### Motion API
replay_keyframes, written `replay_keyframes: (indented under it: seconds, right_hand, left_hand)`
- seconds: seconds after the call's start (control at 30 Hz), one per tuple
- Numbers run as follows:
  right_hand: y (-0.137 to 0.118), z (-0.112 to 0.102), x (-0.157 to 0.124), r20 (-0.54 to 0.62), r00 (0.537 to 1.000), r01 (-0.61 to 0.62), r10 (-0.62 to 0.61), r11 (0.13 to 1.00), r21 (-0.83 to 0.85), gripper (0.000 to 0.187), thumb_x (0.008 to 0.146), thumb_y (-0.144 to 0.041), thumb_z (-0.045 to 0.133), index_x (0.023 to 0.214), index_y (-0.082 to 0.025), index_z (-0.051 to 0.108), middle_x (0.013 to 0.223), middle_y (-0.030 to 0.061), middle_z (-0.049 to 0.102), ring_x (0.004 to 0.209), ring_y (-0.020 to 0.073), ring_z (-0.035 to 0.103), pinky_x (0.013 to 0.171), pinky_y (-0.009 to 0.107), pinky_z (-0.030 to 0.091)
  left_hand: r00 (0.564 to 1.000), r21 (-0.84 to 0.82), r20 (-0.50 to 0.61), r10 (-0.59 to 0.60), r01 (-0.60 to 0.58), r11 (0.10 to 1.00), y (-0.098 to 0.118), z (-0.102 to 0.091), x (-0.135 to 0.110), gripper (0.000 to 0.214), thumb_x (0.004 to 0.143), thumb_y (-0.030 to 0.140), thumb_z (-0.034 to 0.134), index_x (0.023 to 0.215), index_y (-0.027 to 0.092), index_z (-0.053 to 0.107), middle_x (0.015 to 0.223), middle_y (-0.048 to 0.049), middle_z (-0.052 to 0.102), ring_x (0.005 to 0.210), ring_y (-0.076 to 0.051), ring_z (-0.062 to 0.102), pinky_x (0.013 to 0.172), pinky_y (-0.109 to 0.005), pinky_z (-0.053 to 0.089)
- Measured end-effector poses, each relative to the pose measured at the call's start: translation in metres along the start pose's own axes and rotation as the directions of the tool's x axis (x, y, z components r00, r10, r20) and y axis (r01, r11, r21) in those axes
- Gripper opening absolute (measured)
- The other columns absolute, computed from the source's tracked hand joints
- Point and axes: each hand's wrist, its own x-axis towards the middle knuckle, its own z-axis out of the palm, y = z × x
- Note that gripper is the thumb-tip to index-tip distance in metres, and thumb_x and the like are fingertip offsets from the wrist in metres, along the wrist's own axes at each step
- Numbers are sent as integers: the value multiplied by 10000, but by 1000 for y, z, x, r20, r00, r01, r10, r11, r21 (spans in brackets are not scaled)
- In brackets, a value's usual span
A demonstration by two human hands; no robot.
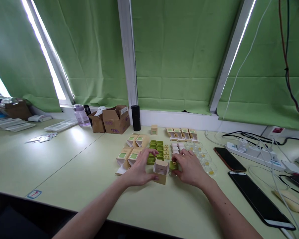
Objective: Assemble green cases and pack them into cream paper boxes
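My left hand (pixel 139 171) grips a small open cardboard box (pixel 160 176), thumb on its near side, its flap standing up. In my right hand (pixel 189 167), pinched between thumb and fingers, is a small green square cup (pixel 173 165) with a beige ring-like bit on top, just right of the box. Behind the hands are rows of green square cups (pixel 160 143), partly hidden by my left fingers. Beside them stand small yellowish pieces (pixel 166 147), white blocks (pixel 174 148) and clear domes with yellow centres (pixel 210 172).
Open boxes with green labels lie left (pixel 125 153) and back right (pixel 181 133); one small box (pixel 154 129) stands behind. Farther back are a black cylinder (pixel 136 118), a brown carton (pixel 116 120) and a bottle (pixel 81 115). Phones (pixel 260 197), cables and a power strip (pixel 254 154) occupy the right.
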Motion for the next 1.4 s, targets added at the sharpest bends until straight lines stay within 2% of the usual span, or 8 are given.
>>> replay_keyframes:
  seconds: [0.1, 0.2, 0.33, 0.47, 0.6, 0.9, 1.2, 1.4]
  right_hand:
    - [-1, -3, 0, 29, 999, -15, 15, 1000, 1, 301, 788, -306, 840, 1017, -227, 661, 972, 91, 752, 1074, 333, 605, 866, 417, 380]
    - [-3, -6, 1, 58, 998, -26, 26, 1000, -4, 295, 806, -322, 830, 1022, -224, 654, 988, 80, 749, 1086, 319, 602, 871, 402, 369]
    - [-5, -7, 1, 70, 997, -32, 34, 999, -21, 292, 812, -327, 825, 1020, -220, 652, 989, 77, 745, 1079, 308, 600, 876, 397, 362]
    - [-5, -9, 1, 78, 996, -31, 33, 999, -19, 282, 808, -318, 819, 1011, -227, 646, 984, 65, 746, 1063, 304, 598, 860, 394, 356]
    - [-6, -9, 0, 83, 996, -35, 36, 999, -9, 279, 800, -300, 812, 1015, -229, 648, 969, 63, 742, 1041, 295, 600, 852, 391, 355]
    - [-5, -6, 1, 75, 996, -38, 39, 999, -4, 291, 797, -311, 811, 1036, -222, 670, 967, 83, 747, 1039, 301, 611, 866, 402, 368]
    - [-6, -5, 1, 54, 998, -38, 37, 999, 4, 281, 787, -297, 817, 1021, -219, 684, 958, 89, 750, 1041, 307, 625, 888, 420, 404]
    - [0, -6, 2, -79, 995, -48, 52, 997, 62, 217, 841, -266, 764, 1044, -237, 692, 990, 88, 744, 1024, 301, 652, 897, 439, 456]
  left_hand:
    - [993, -77, -39, 110, -113, 991, 1, -5, 0, 359, 841, 285, 835, 1149, 246, 654, 1393, -126, 576, 1360, -326, 534, 1170, -510, 460]
    - [989, -30, 26, 148, -147, 989, -2, -6, 0, 99, 910, 300, 770, 974, 225, 770, 1461, -116, 548, 1410, -332, 503, 1222, -513, 406]
    - [993, -11, 30, 116, -116, 993, -12, 2, 0, 255, 985, 310, 675, 1216, 257, 769, 1419, -134, 641, 1345, -305, 586, 1156, -490, 484]
    - [992, -44, -101, 79, -84, 995, -22, 12, 2, 268, 1041, 317, 584, 1225, 213, 748, 1232, -139, 755, 1192, -270, 683, 1049, -439, 552]
    - [983, -84, -182, -27, 12, 996, -25, 18, 4, 263, 1021, 333, 619, 1196, 182, 743, 1184, -136, 773, 1113, -259, 714, 1010, -422, 569]
    - [989, -313, -91, -118, 85, 946, -20, 14, 3, 418, 983, 306, 650, 1384, 191, 666, 1235, -133, 726, 1142, -256, 657, 1043, -419, 533]
    - [980, -444, -9, -197, 172, 879, -24, 14, 2, 614, 868, 127, 652, 1477, 194, 623, 1185, -124, 710, 1153, -264, 631, 1067, -436, 490]
    - [978, -446, -11, -210, 183, 876, -23, 15, 2, 667, 832, 95, 660, 1491, 189, 619, 1132, -112, 703, 1100, -246, 636, 1060, -428, 495]
